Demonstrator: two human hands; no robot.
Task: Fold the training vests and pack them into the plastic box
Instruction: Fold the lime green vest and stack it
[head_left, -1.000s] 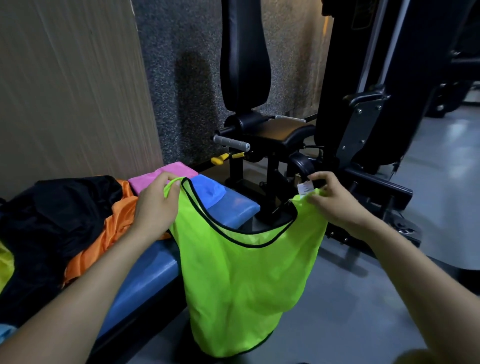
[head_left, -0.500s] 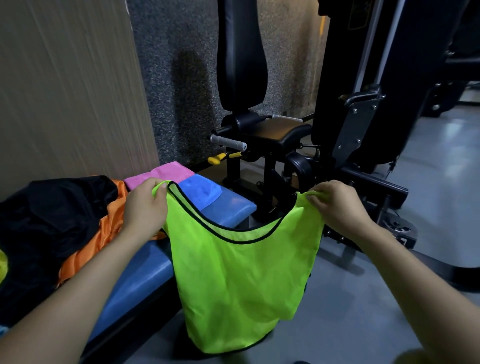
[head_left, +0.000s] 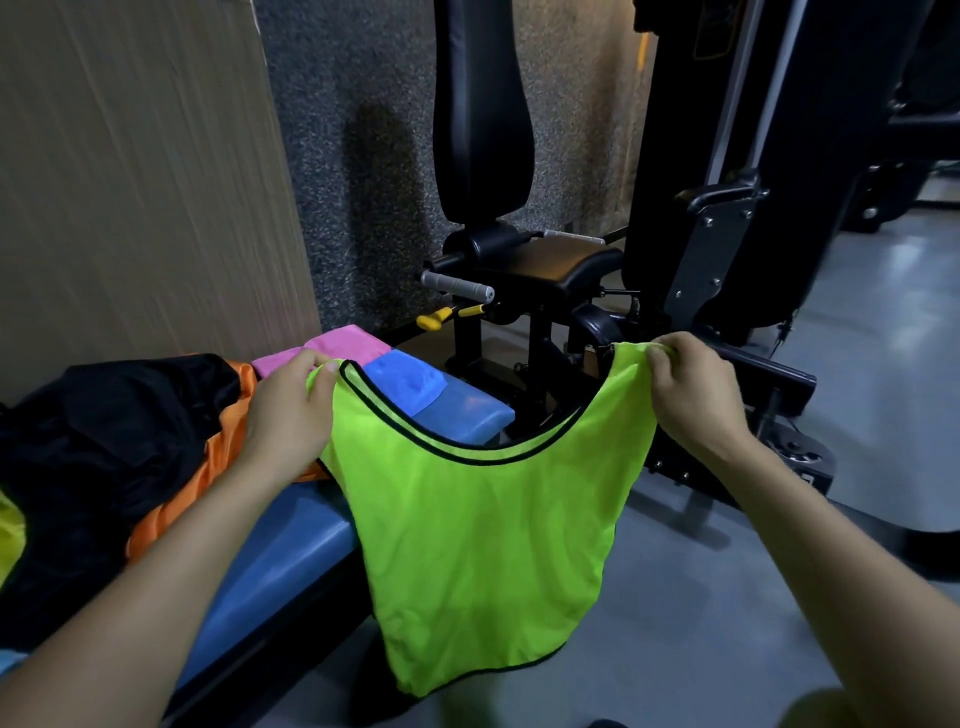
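Note:
A neon green training vest (head_left: 483, 540) with black trim hangs in the air in front of me, spread flat between my hands. My left hand (head_left: 288, 415) pinches its left shoulder strap above the blue bench. My right hand (head_left: 693, 389) pinches the right shoulder strap over the floor. The vest's hem dangles beside the bench edge. An orange vest (head_left: 176, 499), a pink one (head_left: 332, 345) and a blue one (head_left: 402, 379) lie on the bench. No plastic box is in view.
The blue padded bench (head_left: 280, 561) runs from lower left to centre, with a black cloth heap (head_left: 104, 431) on its left part. A black gym machine (head_left: 524, 270) with seat and handles stands behind. Grey floor (head_left: 727, 623) lies to the right; a wooden wall panel (head_left: 135, 182) is on the left.
Both hands have pulled the vest's shoulders further apart and level, so it hangs flatter. The white label by my right hand is no longer visible.

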